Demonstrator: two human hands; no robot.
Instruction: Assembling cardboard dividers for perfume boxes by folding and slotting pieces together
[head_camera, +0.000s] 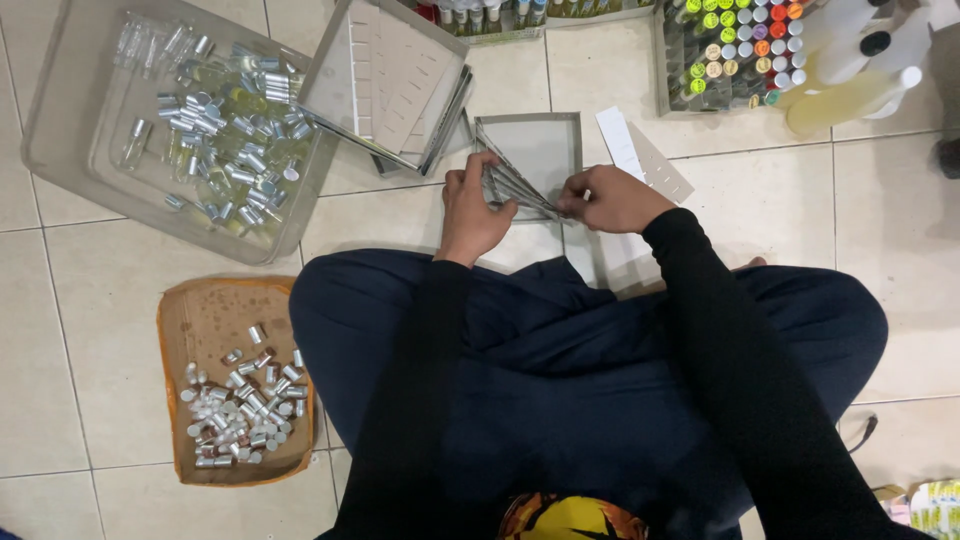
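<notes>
Head view, left hand: the left hand (470, 205) is closed on the near end of a thin stack of flat grey cards (515, 187), thumb on top and fingers curled under.
Head view, right hand: the right hand (608, 198) pinches the other end of the same stack between thumb and fingertips, knuckles turned up.
Where the cards are: held between the two hands just above the tiled floor (100, 300), fanned slightly, in front of the crossed legs and over the near edge of a shallow grey tray (575, 150).
Beside the tray: white paper strips (640, 155) lie on the floor just right of it; a stack of white slotted boards (395, 80) leans to its left.
Far left: a clear plastic tub (60, 150) holds many small glass vials with silver caps.
Near left: a brown cardboard lid (200, 310) holds a heap of loose silver caps (240, 410).
Far right: a rack of bottles with coloured tops (735, 45) and some pale plastic bottles (850, 95) beside it.
Step in hand: it looks like the cards are being squared up or thumbed apart, one to be drawn from the stack.
Next move calls for: a light pinch on a single card's edge while the other hand keeps the rest together, so the fan does not slip.
</notes>
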